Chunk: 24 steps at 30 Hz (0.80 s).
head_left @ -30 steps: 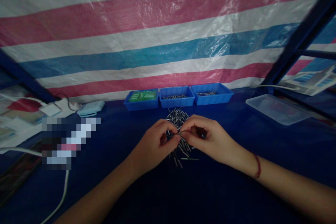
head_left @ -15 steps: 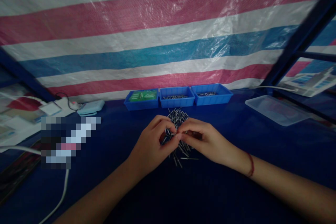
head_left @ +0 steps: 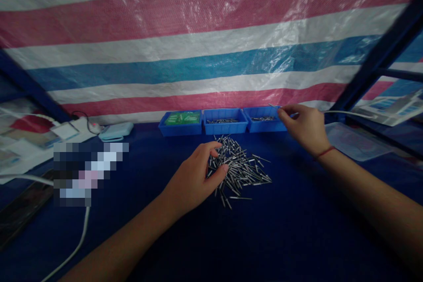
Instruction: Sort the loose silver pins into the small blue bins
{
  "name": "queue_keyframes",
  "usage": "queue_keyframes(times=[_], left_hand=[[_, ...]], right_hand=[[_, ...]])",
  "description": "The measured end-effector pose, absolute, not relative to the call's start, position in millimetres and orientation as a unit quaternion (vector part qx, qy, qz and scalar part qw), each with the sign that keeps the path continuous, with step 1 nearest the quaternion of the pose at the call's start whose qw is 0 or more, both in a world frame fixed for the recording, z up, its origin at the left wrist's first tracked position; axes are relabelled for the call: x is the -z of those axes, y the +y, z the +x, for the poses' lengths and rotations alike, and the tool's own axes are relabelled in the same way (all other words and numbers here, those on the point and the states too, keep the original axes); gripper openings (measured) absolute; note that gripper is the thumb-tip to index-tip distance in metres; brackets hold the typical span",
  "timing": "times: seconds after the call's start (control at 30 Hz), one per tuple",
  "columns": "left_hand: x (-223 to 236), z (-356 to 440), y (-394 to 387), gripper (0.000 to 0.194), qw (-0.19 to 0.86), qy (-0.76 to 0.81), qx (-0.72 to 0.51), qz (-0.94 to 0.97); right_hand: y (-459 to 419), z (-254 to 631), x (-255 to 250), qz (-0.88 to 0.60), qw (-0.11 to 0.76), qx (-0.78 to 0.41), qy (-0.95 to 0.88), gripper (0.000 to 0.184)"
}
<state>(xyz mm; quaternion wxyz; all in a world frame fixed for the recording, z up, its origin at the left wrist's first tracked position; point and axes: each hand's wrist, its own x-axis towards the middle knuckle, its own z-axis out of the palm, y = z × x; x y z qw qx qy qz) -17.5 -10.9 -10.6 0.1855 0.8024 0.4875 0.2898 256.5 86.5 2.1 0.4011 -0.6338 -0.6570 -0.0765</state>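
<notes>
A heap of silver blind rivets [head_left: 243, 169] lies on the dark blue table, several of them loose around its edge. Over the heap's left side is my left hand [head_left: 201, 174], thumb and fingers apart with nothing between them. My right hand [head_left: 302, 125] is raised at the right blue bin [head_left: 271, 126], pinching a single thin blind rivet [head_left: 273, 105] whose tip points to the left. Some rivets lie inside that bin. The middle blue bin [head_left: 225, 128] also holds rivets, and the left blue bin [head_left: 181, 130] contains green-and-white packets [head_left: 183, 117].
Behind the bins hangs a striped plastic sheet [head_left: 198, 66]. A translucent lid [head_left: 357, 141] lies at the right, partly behind my right forearm. At the left are a light blue case [head_left: 116, 131], a power strip [head_left: 82, 127] and a white cable [head_left: 84, 233].
My hands have come apart from their meeting point over the heap. The right hand has moved up and right to the right bin with a rivet; the left has stayed and opened.
</notes>
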Motion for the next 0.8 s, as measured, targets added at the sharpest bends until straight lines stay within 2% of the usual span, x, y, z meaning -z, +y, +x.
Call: queue_keyframes(times=[0.2,0.3,0.47,0.67,0.8], left_hand=[[1,-30,-2,0.025,0.126,0.496,-0.189,0.838],[-4,-43,4,0.032,0.112,0.524,-0.119,0.836],[-6,-58,8,0.040,0.152,0.531,-0.037,0.833],[2,-49,6,0.034,0.134,0.494,-0.073,0.856],[9,-41,5,0.025,0.124,0.489,-0.084,0.859]], right_hand=[[100,274,16,-0.649,0.345,0.119,-0.668,0.034],[93,268,20,-0.636,0.344,0.101,-0.683,0.031],[78,254,15,-0.605,0.326,0.044,-0.725,0.026],[54,232,-1,-0.550,0.336,0.019,-0.764,0.022],[39,215,-5,-0.486,0.304,0.004,-0.819,0.020]])
